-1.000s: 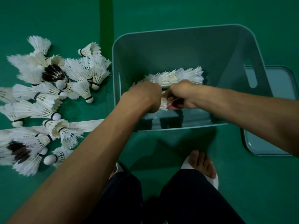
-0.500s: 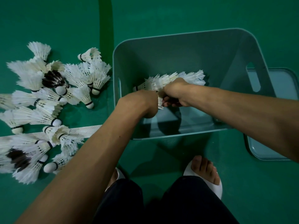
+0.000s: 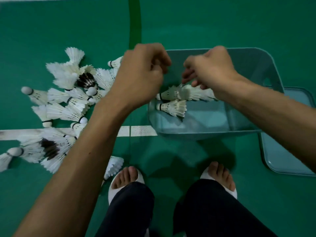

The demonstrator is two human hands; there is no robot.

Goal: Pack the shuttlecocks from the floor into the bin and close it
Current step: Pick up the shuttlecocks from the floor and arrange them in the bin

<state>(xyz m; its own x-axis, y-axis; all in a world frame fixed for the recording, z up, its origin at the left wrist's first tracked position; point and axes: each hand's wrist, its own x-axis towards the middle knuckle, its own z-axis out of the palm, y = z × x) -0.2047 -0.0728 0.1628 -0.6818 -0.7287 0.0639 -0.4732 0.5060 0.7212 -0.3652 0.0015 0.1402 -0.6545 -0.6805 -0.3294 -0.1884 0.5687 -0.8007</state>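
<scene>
Green floor (image 3: 222,23) holds most shuttlecocks (image 3: 68,103) in a pile beside the bin (image 3: 253,53), light and easy to crush, so I would pinch each by its cork end, and my left hand (image 3: 142,74) and right hand (image 3: 212,71), which held a row in the bin before, now hang above it, apart and empty.

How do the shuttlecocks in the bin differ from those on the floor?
The shuttlecocks in the bin are few, corks pointing left; the shuttlecocks on the floor are many, scattered every way. The floor ones include dark-feathered ones; the bin ones look all white. Both have black-banded corks.
</scene>
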